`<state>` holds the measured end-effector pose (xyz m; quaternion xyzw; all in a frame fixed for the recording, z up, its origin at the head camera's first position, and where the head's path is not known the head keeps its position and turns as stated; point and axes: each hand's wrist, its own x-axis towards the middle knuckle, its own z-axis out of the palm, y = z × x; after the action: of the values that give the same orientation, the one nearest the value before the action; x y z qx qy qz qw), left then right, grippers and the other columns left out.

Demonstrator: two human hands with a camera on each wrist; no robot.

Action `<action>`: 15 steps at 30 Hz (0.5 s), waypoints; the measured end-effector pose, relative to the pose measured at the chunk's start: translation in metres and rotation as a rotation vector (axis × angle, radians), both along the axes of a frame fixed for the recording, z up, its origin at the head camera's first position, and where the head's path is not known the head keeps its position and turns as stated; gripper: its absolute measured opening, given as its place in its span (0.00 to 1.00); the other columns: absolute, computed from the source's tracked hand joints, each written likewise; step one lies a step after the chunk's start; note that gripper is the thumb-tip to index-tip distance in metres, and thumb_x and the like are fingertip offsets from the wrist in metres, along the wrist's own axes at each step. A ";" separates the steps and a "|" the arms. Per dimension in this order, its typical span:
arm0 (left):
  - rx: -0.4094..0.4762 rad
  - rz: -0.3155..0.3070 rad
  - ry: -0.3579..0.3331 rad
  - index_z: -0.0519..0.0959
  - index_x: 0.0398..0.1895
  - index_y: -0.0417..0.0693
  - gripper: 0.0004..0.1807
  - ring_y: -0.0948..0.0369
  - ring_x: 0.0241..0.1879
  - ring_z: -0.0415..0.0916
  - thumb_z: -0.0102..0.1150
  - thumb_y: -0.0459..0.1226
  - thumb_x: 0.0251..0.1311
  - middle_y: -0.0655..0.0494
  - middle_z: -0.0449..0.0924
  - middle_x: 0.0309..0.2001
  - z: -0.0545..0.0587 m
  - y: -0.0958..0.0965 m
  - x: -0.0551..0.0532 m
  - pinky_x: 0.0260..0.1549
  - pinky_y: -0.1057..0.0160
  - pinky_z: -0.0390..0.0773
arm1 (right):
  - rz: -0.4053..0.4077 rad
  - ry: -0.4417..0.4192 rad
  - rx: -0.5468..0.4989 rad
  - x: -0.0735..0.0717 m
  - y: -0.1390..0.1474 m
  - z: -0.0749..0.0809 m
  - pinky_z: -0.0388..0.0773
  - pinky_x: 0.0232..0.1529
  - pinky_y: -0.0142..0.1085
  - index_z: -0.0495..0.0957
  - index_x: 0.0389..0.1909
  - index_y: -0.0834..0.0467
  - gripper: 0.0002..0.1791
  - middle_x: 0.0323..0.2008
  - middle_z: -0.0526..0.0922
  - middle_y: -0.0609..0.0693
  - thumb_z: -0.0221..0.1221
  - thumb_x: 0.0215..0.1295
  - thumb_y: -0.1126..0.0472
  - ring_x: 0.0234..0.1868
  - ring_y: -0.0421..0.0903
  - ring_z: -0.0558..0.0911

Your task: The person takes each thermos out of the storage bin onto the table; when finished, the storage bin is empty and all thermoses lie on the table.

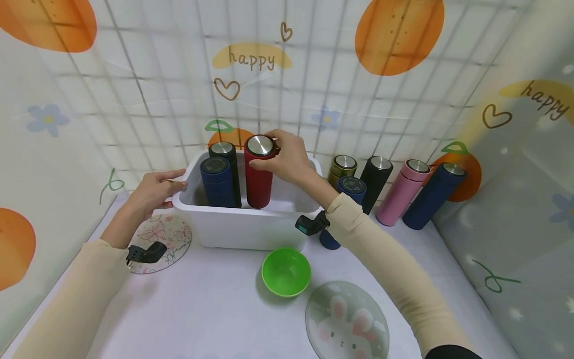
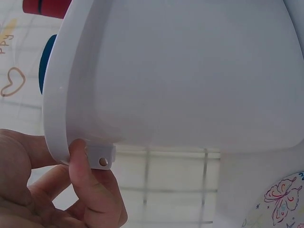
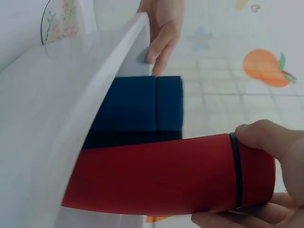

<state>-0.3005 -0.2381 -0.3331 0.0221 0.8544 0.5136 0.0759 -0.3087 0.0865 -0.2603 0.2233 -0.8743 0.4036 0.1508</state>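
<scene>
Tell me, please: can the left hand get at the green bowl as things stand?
Probably yes: the green bowl stands uncovered in front of the white bin, though the left hand would first need to release that bin.

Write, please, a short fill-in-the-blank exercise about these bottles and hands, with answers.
The bottle in the right hand is ____.
The white bin is gripped by the ____ hand.
The bowl in front of the bin is ____.
In the head view, the tall blue bottle stands immediately to the ____ of the pink bottle.

Missing words: red; left; green; right.
</scene>
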 end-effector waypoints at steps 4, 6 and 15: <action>0.005 0.002 0.002 0.58 0.78 0.51 0.32 0.46 0.59 0.70 0.51 0.39 0.73 0.35 0.67 0.68 -0.001 0.000 0.000 0.36 0.66 0.81 | 0.026 0.008 -0.046 0.012 0.005 0.008 0.78 0.40 0.34 0.79 0.57 0.59 0.31 0.45 0.86 0.49 0.77 0.51 0.55 0.39 0.41 0.83; 0.003 0.000 -0.001 0.58 0.78 0.51 0.32 0.45 0.59 0.70 0.51 0.39 0.73 0.35 0.66 0.69 -0.002 0.000 -0.001 0.36 0.65 0.81 | 0.030 0.015 -0.061 0.017 0.008 0.012 0.78 0.42 0.33 0.79 0.57 0.59 0.31 0.46 0.86 0.49 0.76 0.52 0.56 0.40 0.40 0.84; 0.002 -0.005 0.002 0.58 0.78 0.52 0.32 0.48 0.57 0.72 0.52 0.41 0.73 0.35 0.67 0.68 -0.003 -0.001 -0.003 0.36 0.66 0.81 | 0.038 0.071 -0.095 0.035 0.019 0.021 0.79 0.46 0.32 0.78 0.58 0.60 0.33 0.47 0.86 0.50 0.77 0.51 0.57 0.44 0.42 0.85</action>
<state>-0.3033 -0.2395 -0.3363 0.0247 0.8539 0.5142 0.0763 -0.2736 0.1057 -0.2398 0.2467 -0.8439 0.4392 0.1847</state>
